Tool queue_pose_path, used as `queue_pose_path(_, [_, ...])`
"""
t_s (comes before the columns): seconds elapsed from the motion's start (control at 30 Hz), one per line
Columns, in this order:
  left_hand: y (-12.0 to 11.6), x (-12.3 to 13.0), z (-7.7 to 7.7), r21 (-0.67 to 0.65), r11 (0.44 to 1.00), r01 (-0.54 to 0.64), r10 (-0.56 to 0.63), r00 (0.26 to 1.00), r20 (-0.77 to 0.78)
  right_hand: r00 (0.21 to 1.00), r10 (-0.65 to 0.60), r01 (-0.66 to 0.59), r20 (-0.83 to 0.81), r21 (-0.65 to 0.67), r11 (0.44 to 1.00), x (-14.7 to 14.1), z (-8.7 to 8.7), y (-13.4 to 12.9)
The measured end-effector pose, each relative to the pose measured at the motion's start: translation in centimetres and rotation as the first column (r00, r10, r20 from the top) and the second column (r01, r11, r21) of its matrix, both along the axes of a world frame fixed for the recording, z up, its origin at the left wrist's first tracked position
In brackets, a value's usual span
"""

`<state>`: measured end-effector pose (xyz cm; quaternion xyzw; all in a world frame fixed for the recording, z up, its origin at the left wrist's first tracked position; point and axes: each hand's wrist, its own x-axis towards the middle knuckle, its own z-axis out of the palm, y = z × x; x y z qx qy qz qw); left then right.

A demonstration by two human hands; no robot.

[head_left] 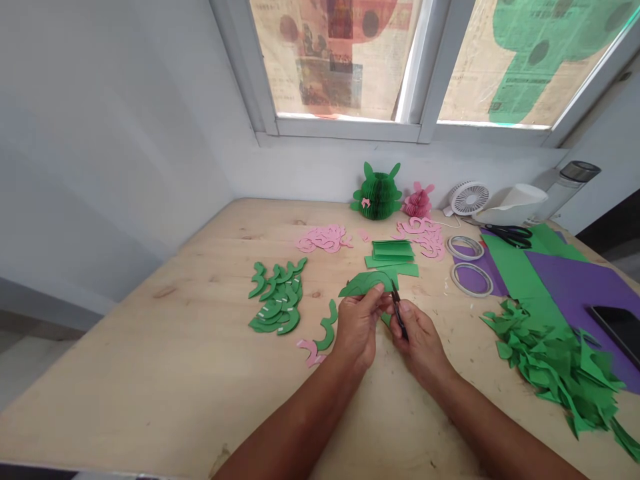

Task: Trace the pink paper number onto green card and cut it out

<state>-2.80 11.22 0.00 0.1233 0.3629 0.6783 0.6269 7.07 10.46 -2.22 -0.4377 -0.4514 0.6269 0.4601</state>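
Note:
My left hand [359, 323] pinches a piece of green paper [361, 285] that bears a faint curved outline. My right hand [420, 337] is closed around dark-handled scissors [399, 311], whose blades meet the right end of that paper. Just left of my left wrist lie a wavy green cutout [327, 330] and a small pink cutout [310, 349]. Farther left sits a pile of green curved cutouts [283, 303], some with white marks. Beyond my hands is a stack of folded green paper [393, 252].
Pink cutouts [325, 238] lie behind, near a green paper figure [377, 193] and a pink one [419, 200]. To the right are tape rolls [471, 279], black-handled scissors [511, 235], purple sheets [575, 287], green scraps [555, 367], a phone [617, 330] and a fan [469, 198].

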Motion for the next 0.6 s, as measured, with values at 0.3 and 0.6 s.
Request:
queue_pose_path(0.3, [-0.07, 0.10, -0.05, -0.014, 1.000, -0.006, 0.006, 1.000, 0.008, 0.999, -0.003, 0.003, -0.038, -0.012, 1.000, -0.02, 0.01, -0.05])
queue_pose_path(0.6, [-0.01, 0.22, -0.09, -0.035, 0.999, -0.015, 0.016, 1.000, 0.023, 0.999, -0.017, 0.017, -0.028, -0.023, 1.000, -0.16, -0.01, 0.08])
